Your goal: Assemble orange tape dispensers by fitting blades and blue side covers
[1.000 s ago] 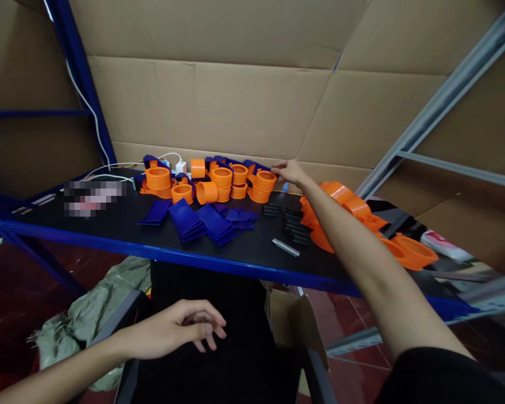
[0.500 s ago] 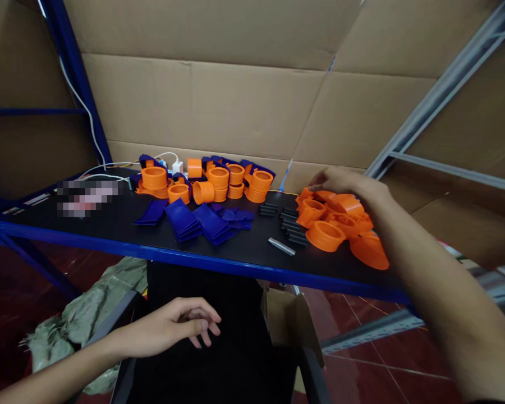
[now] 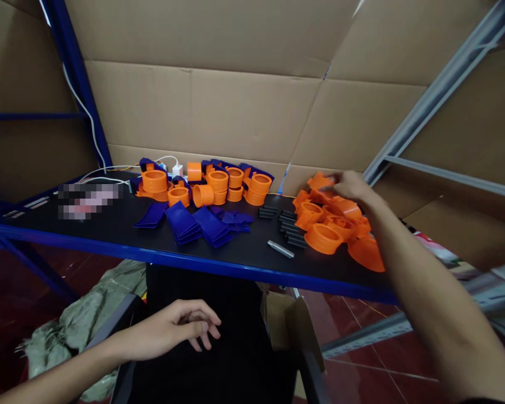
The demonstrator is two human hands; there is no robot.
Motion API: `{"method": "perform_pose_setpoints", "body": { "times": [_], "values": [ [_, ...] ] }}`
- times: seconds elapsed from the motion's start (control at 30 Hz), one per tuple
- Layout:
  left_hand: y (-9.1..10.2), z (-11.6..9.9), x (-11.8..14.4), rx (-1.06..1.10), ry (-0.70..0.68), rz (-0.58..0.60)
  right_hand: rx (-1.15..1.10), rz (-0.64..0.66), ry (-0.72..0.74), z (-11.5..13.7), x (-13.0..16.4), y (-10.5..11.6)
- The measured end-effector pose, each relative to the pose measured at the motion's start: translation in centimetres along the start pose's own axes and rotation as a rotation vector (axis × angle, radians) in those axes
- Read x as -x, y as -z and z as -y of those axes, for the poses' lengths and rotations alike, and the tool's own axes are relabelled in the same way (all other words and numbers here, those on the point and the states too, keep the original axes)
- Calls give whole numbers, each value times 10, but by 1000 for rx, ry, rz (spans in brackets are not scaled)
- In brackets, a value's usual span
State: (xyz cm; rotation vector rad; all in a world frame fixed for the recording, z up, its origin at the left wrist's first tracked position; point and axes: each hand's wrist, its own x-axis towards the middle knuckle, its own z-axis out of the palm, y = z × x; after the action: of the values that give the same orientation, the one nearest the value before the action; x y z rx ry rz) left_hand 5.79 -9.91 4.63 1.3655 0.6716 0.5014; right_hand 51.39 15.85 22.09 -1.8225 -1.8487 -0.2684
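My right hand is closed on an orange plastic part at the back of a heap of orange plastic parts on the right of the black shelf top. The held part is raised a little above the heap; its full shape is hidden by the fingers and the pile. My left hand hovers over my lap, fingers loosely curled and apart, holding nothing. Left of the heap lie several short black ribbed pieces and a silver metal rod.
Orange rings with blue parts stand along the back, before a cardboard wall. Flat blue plates lie in front of them. A white charger plug and cables sit behind. A blue shelf edge runs along the front.
My right hand has lifted an orange part slightly up off the back of the heap and shifted to the right. The left hand has hardly moved.
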Motion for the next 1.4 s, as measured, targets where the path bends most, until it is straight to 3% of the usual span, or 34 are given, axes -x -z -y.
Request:
{"method": "perform_pose_setpoints", "body": {
  "times": [0.1, 0.2, 0.33, 0.37, 0.43, 0.5, 0.63, 0.7, 0.77, 0.87, 0.97, 1.17, 1.4],
  "values": [
    [0, -1, 0, 63, -49, -29, -55, -51, 50, 32, 27, 9],
    [3, 0, -1, 189, -181, -78, -186, -54, 196, 83, 96, 10],
    [6, 1, -2, 370, -355, -157, -629, 131, 544, 159, 231, 0],
    [5, 0, -1, 408, -383, -178, -710, 226, 620, 174, 261, -4],
    [1, -2, 0, 457, -401, -214, -804, 429, 695, 198, 306, -14],
    [-2, -6, 3, 477, -416, -263, -844, 505, 670, 212, 329, -25],
    [-3, -9, 4, 463, -358, -418, -848, 578, 790, 221, 330, -37],
    [-1, -8, 3, 420, -299, -501, -843, 509, 840, 216, 320, -35],
    [1, -6, 2, 349, -236, -527, -759, 342, 755, 205, 305, -29],
    [2, -3, 0, 261, -153, -492, -417, 70, 513, 177, 278, -23],
    [2, 1, -1, 267, -92, -458, -62, -56, 339, 145, 255, -24],
    [4, 7, -4, 363, -89, -427, 204, -10, 307, 111, 242, -41],
    [2, 3, -4, 251, -62, -389, 180, -4, 246, 106, 237, -45]
  ]
}}
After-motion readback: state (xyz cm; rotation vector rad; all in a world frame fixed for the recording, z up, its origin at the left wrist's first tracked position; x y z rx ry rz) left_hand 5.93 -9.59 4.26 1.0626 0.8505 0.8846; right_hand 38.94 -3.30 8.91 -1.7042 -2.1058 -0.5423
